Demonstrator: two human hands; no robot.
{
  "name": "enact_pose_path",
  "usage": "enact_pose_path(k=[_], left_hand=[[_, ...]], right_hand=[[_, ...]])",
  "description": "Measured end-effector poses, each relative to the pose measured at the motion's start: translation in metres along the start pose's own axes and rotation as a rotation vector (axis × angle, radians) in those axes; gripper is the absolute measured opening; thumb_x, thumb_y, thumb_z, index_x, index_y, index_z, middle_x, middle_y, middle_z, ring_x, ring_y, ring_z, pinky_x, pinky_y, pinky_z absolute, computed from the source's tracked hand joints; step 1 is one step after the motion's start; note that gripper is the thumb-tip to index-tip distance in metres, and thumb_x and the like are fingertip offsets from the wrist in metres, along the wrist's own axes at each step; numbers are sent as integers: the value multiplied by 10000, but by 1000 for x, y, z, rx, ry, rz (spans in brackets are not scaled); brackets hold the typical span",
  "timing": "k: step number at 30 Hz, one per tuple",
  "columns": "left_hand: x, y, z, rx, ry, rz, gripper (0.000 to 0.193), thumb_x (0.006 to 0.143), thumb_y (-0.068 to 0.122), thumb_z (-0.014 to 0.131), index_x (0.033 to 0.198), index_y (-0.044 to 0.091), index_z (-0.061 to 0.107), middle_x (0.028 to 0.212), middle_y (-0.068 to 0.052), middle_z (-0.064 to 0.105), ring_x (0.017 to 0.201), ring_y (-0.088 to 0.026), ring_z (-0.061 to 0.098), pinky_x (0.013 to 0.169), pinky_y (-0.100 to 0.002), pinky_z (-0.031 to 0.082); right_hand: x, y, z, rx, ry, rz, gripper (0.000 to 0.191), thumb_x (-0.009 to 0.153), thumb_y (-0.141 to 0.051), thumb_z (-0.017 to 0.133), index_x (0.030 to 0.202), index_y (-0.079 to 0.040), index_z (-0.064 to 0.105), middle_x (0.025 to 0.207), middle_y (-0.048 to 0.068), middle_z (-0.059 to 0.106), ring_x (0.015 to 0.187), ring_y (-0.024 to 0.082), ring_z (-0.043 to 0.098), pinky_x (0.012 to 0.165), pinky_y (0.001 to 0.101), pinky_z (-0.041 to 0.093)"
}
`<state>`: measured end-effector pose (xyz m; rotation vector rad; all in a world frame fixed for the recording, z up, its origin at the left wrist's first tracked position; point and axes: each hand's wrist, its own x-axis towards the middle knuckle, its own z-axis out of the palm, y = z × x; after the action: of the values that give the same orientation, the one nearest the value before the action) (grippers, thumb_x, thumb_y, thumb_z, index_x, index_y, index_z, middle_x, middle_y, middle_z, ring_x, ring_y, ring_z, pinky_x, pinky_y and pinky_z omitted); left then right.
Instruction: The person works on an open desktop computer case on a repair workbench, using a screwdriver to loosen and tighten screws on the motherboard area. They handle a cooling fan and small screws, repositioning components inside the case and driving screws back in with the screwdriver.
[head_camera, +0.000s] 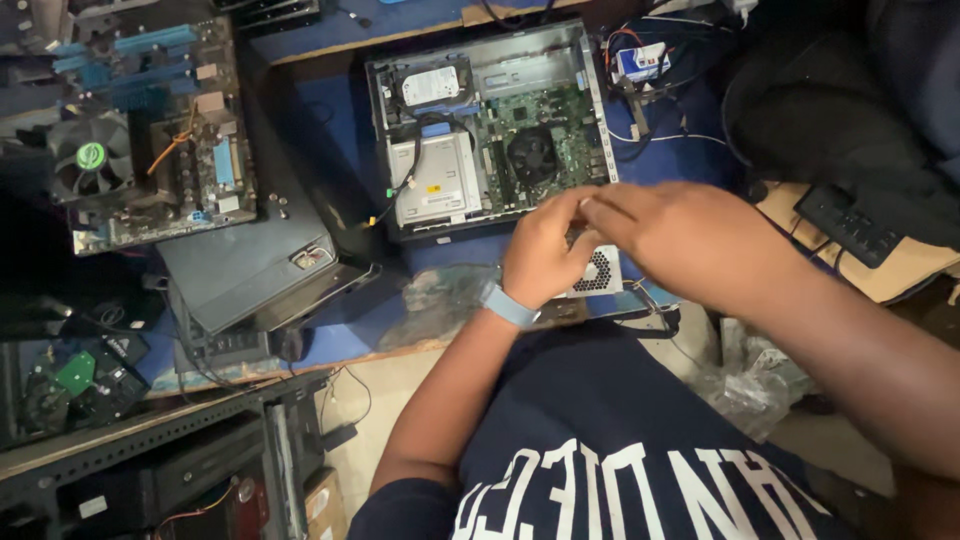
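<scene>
An open desktop computer case (592, 88) lies flat on the blue-topped bench, showing a green motherboard (560, 130) with a black fan, a hard drive (432, 85) and a silver drive cage (436, 180). My left hand (545, 250), with a light blue wristband, and my right hand (680, 235) meet over a grey power supply (600, 272) with a perforated grille at the case's near edge. Both hands are curled on it, and the fingertips touch each other. Most of the power supply is hidden under my hands.
A bare motherboard (160, 120) with a cooler fan lies at the left. Below it sits a dark case cover (250, 265). Crumpled clear plastic (440, 300) lies near my left wrist. A black keypad (848, 222) and dark cloth are at the right. Cables run by the case's far right corner.
</scene>
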<state>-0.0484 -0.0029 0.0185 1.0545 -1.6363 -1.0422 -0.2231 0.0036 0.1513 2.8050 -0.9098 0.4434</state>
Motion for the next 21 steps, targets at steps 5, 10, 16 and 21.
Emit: enact_pose_path(k=[5,10,16,21], left_hand=[[-7,0,0,-22,-58,196,434,912,114,697,1318,20,575,1221,-169,700,1140,-350,715,970,-364,569],[-7,2,8,161,25,258,419,831,158,795,1206,74,628,1153,-166,731,1049,-358,739,914,-380,582],[-6,-9,-1,-203,-66,-27,484,904,124,682,1369,93,551,1148,-102,748,1093,-291,773,933,-344,612],[-6,-11,4,130,60,503,451,775,74,775,1165,87,549,1163,-204,691,1064,-368,690,930,-392,549]], right_hand=[[-3,-2,18,-266,-300,209,395,1018,-459,606,976,-76,688,696,58,645,505,224,617,463,364,482],[1,4,20,-273,-362,305,476,999,-624,635,864,-179,736,704,40,665,565,226,633,528,376,490],[-6,-13,-2,-7,-38,97,440,751,-114,650,1173,-26,738,879,133,716,508,257,627,441,347,489],[1,-5,16,-247,-345,305,381,1029,-507,602,978,-138,682,746,48,687,569,242,644,527,385,497]])
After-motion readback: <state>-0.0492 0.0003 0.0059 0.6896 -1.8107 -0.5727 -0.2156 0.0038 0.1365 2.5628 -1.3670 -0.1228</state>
